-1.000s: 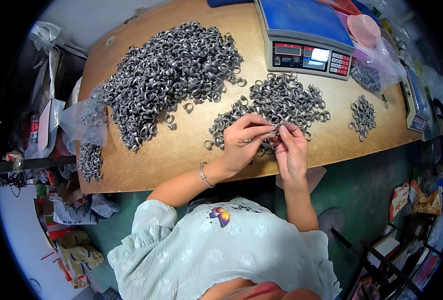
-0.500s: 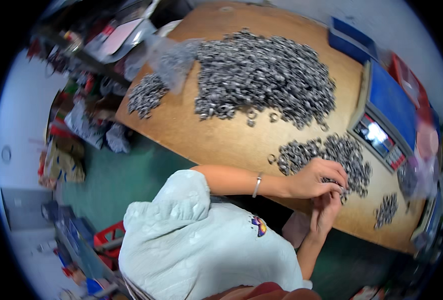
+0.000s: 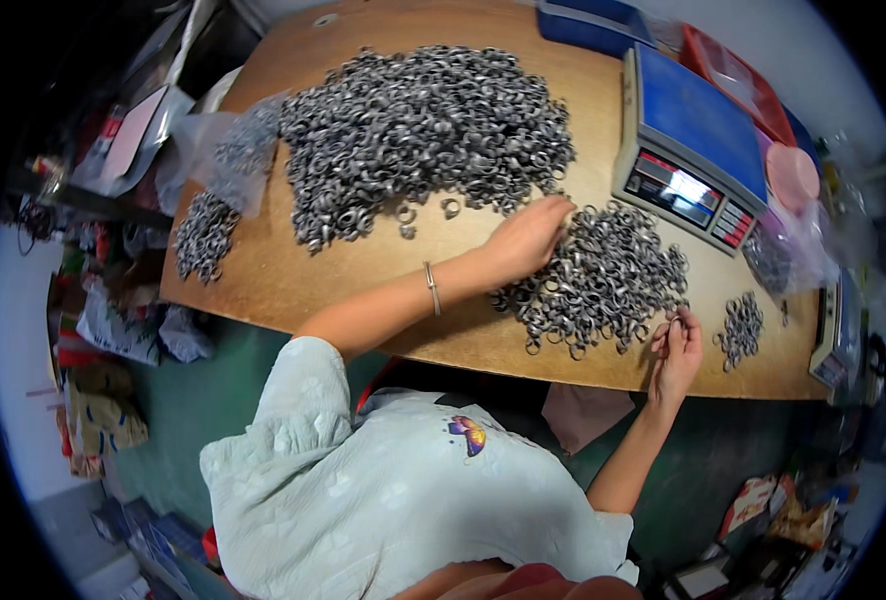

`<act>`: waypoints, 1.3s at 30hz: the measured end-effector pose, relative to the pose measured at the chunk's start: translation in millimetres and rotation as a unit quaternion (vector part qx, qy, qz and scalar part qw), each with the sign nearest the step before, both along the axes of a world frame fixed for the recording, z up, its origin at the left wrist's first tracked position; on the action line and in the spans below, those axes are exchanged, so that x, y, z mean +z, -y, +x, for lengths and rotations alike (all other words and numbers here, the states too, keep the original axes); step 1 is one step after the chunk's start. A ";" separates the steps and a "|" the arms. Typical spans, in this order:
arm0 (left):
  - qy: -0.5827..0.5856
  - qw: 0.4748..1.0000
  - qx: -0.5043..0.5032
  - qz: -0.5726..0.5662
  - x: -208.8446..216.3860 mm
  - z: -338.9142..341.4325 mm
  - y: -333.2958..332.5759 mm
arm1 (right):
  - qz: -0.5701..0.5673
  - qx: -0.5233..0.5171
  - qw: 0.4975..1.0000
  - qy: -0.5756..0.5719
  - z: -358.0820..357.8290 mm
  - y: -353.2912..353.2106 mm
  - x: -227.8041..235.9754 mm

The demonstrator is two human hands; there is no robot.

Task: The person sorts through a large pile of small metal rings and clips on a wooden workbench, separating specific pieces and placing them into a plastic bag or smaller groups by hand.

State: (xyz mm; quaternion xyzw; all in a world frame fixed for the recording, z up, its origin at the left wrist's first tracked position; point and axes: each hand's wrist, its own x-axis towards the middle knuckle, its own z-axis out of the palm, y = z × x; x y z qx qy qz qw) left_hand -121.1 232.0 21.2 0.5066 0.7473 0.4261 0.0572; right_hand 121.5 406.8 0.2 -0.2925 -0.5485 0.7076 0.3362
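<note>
A loose pile of small grey metal rings (image 3: pixel 613 275) lies on the wooden table in front of me. At its upper left edge, my left hand (image 3: pixel 531 238) has its fingers bent down and pressed together; what they hold, if anything, is hidden. My right hand (image 3: pixel 676 355) is at the pile's lower right edge, palm turned up. Its thumb and fingers are curled together around what looks like a small metal ring at the fingertips. A much larger heap of the same rings (image 3: pixel 423 130) spreads farther back on the left.
Behind the near pile stands a scale (image 3: pixel 698 150) with a blue top and lit display. A small ring cluster (image 3: pixel 740 330) lies at right, another (image 3: pixel 206 237) at far left by a clear plastic bag (image 3: pixel 248 150). Blue (image 3: pixel 598 25) and red trays (image 3: pixel 738 85) line the back.
My hands were together over the near pile and have come apart: the left to the pile's far left edge, the right to its right edge. The view has shifted too.
</note>
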 end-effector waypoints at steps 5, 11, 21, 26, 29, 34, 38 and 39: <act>-0.147 0.986 0.008 -0.072 -20.5 5.6 -22.1 | 0.237 -0.139 0.938 0.212 14.8 -69.2 -9.9; -0.009 0.991 -0.105 -0.082 -14.9 8.6 -24.2 | 0.486 -0.201 0.755 0.391 40.8 -125.3 -24.4; 0.074 0.992 -0.091 -0.036 -13.9 -11.9 -43.2 | 0.501 -0.141 0.791 0.323 -8.5 -79.6 1.4; -0.057 0.988 -0.132 -0.059 -8.4 9.1 -33.9 | 0.583 0.196 0.766 0.186 -61.3 17.5 39.6; -0.092 0.978 -0.186 -0.033 -3.1 6.1 -25.2 | 0.623 0.190 0.731 0.205 -59.6 24.8 21.0; -0.205 0.947 -0.248 -0.019 -1.9 10.2 2.4 | 0.613 0.104 0.762 0.181 -55.9 5.6 13.9; -0.215 0.926 -0.311 -0.005 -1.0 20.7 16.3 | 0.616 0.032 0.769 0.166 -66.1 -10.3 1.2; -0.208 0.932 -0.298 -0.023 1.9 25.4 16.9 | 0.619 0.013 0.767 0.169 -69.6 -15.5 -0.8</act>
